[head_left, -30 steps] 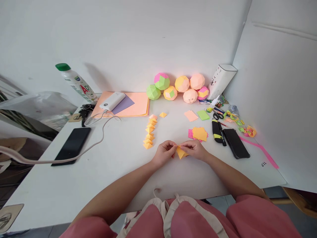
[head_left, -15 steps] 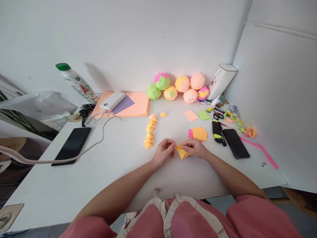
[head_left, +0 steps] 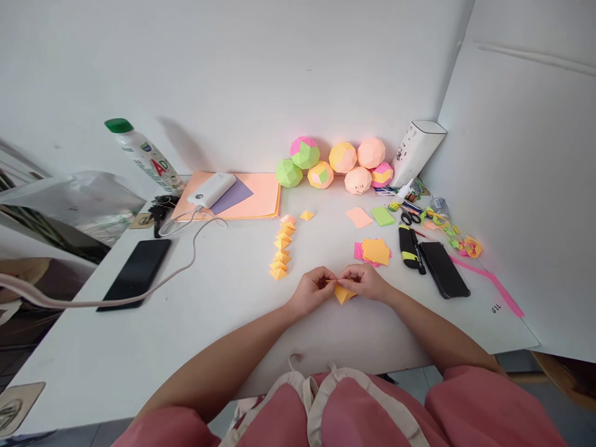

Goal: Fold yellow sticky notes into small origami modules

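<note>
Between my two hands, low over the near part of the white table, is a folded orange paper piece (head_left: pixel 343 294). My left hand (head_left: pixel 315 290) pinches its left edge, thumb and forefinger pressed together. My right hand (head_left: pixel 365 282) grips it from above and the right, partly covering it. The fingertips of both hands almost meet. To the left runs a row of folded orange paper units (head_left: pixel 282 256), and a single folded unit (head_left: pixel 306 215) lies apart near the row's far end. Beyond my right hand lies a stack of orange and pink paper sheets (head_left: pixel 375 251).
Faceted paper balls (head_left: pixel 343 158) rest against the back wall. Peach and green sheets (head_left: pixel 382 216), scissors (head_left: pixel 410 216), a utility knife (head_left: pixel 408 247) and a black phone (head_left: pixel 444 270) are on the right. Leftward are another phone (head_left: pixel 135 273), a cable, a power bank (head_left: pixel 212 190) and a bottle (head_left: pixel 146 156).
My left hand has shifted right and slightly down, closing onto the paper's edge. My right hand has moved slightly, and less of the orange piece shows between the hands.
</note>
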The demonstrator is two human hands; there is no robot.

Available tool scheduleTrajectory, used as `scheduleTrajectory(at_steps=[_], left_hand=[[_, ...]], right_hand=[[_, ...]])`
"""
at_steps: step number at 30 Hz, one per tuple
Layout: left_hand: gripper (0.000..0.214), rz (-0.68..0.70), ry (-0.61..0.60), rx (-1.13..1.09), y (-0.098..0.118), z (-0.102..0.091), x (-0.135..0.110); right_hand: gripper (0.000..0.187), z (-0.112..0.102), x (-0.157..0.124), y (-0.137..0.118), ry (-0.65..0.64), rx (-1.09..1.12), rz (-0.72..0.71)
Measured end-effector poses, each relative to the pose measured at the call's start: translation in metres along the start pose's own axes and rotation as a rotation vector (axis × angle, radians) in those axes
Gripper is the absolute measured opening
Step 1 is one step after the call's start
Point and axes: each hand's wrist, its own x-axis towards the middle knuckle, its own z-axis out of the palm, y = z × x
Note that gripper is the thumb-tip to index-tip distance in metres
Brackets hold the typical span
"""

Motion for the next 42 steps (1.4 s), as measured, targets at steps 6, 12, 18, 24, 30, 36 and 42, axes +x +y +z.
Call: scheduleTrajectory(at_steps=[6,12,18,24,30,36,42], left_hand=[[0.010,-0.015,-0.001,0.001,0.002,0.001,0.000],[0.009,-0.090,0.026,-0.075,0.009,-0.001,-0.001],[0.014,-0.075,0.044,-0.162,0.012,-0.003,-0.001],[0.020,-0.040,-0.071,-0.071,0.004,-0.001,-0.001],[0.021,0.003,-0.069,0.004,0.000,-0.001,0.000],[0.018,0.021,-0.088,0.046,0.003,-0.001,-0.001],[0.013,-0.014,-0.087,0.010,0.004,-0.002,-0.002]], right_hand=[[0.017,-0.001,-0.001,-0.002,0.009,-0.042,-0.047],[0.013,-0.005,0.000,0.000,0.047,-0.006,-0.045],[0.011,-0.006,0.000,0.001,0.087,0.027,-0.087],[0.008,-0.002,0.001,0.002,0.025,-0.034,-0.102],[0.004,0.000,0.000,-0.002,0.021,-0.084,-0.135],[0.002,0.001,0.000,0.002,-0.018,-0.089,-0.147],[0.004,0.000,-0.001,0.001,-0.024,-0.085,-0.144]])
